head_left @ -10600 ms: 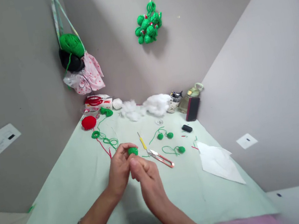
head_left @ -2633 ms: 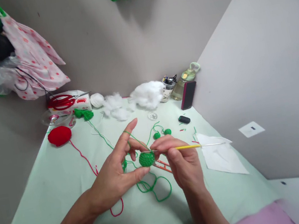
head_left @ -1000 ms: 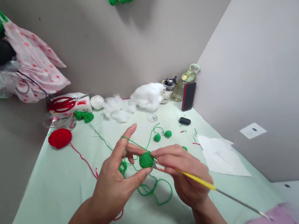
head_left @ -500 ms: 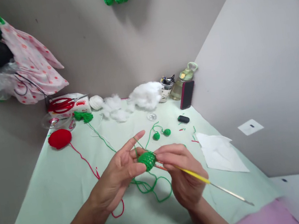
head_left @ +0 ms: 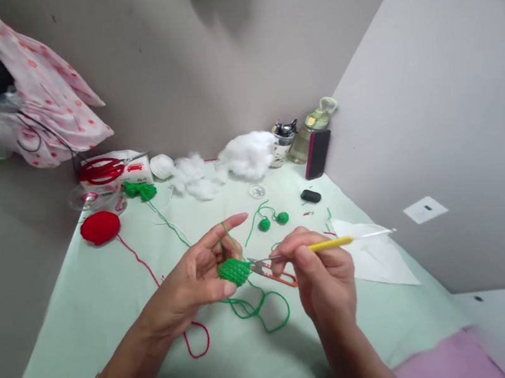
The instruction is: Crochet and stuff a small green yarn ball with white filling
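Note:
Between its thumb and fingers my left hand (head_left: 201, 270) pinches a small green crochet piece (head_left: 235, 272). Its index finger is stretched out, with green yarn (head_left: 226, 228) running over it. My right hand (head_left: 319, 264) grips a double-ended crochet hook (head_left: 331, 243) by its yellow handle. The hook's left tip reaches the right edge of the crochet piece. Small scissors with orange handles (head_left: 286, 278) lie just below the hook, partly covered by the right fingers; whether they touch the hand I cannot tell. Loose green yarn (head_left: 274, 323) loops on the table below.
A red yarn ball (head_left: 100, 228) lies left, near red-handled scissors (head_left: 103, 170). White stuffing (head_left: 247, 156), a cup of pens (head_left: 281, 146), a bottle (head_left: 313, 131) and a phone (head_left: 318, 153) line the back. Two green crocheted balls (head_left: 273, 221) lie mid-table; white paper (head_left: 375, 252) lies right.
My right hand has drawn the hook rightward and turned it closer to level. The crochet piece has shifted slightly left, and more of the orange-handled scissors shows. The view has tilted a little.

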The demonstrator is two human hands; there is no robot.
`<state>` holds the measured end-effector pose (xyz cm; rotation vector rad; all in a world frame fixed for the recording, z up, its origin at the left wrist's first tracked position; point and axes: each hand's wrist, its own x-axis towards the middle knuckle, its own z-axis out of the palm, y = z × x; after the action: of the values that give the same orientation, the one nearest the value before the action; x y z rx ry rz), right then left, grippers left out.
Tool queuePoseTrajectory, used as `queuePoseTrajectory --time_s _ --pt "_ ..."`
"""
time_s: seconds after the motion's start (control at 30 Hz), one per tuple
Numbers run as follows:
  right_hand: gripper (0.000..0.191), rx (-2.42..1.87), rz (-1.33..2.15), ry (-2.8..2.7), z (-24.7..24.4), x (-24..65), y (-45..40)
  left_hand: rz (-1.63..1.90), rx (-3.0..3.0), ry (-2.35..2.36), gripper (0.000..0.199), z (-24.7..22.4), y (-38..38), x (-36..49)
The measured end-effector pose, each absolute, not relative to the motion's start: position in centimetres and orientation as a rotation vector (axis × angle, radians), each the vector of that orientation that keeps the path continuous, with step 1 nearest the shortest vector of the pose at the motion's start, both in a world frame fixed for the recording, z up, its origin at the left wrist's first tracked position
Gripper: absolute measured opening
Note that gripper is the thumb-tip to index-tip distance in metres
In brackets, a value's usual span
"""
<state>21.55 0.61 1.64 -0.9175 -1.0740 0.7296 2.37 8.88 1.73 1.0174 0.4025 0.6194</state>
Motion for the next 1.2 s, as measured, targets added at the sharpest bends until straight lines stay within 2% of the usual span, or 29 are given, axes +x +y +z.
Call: queuePoseTrajectory --time_s 0.13,0.2,0.3,0.37,0.47,0.63,0.77,0.83,1.0,1.2 --pt "0.020 -0.855 0.983 -0.967 2.2 21.7 1.2 0.612 1.059 0.376 0.075 1.8 9.1 2.2" --pt "0.022 -0.904 0.958 -1.069 2.0 21.4 1.2 0.648 1.078 0.396 0.076 1.7 8.9 2.4" --pt "0.021 -1.109 0.450 -1.334 0.6 20.2 0.9 0.719 1.065 0.467 0.074 1.4 8.1 3.1" --pt "0.034 -1.163 0.151 -1.398 -0.3 19.4 0.6 0.725 0.999 0.504 0.068 1.2 7.4 3.7" --pt "0.043 -1.117 -0.012 -1.413 -0.6 19.1 0.6 0.678 0.836 0.469 0.061 1.2 6.9 4.3" --pt "0.026 -0.985 0.385 -1.237 1.2 20.9 1.0 0.699 0.708 0.436 0.050 1.8 7.6 4.0" --pt "0.021 -0.833 0.686 -1.078 1.9 21.6 1.3 0.699 0.748 0.433 0.047 2.0 7.7 3.6" --pt "0.019 -0.824 0.733 -1.121 1.9 21.5 1.3 0.686 0.838 0.433 0.052 1.8 7.5 3.6" --pt "0.016 -0.993 0.576 -1.276 1.6 21.1 1.3 0.652 1.082 0.552 0.069 1.7 7.2 3.6" --pt "0.018 -0.871 0.877 -1.076 1.1 21.6 1.6 0.691 1.313 0.724 0.065 2.8 7.3 3.1"
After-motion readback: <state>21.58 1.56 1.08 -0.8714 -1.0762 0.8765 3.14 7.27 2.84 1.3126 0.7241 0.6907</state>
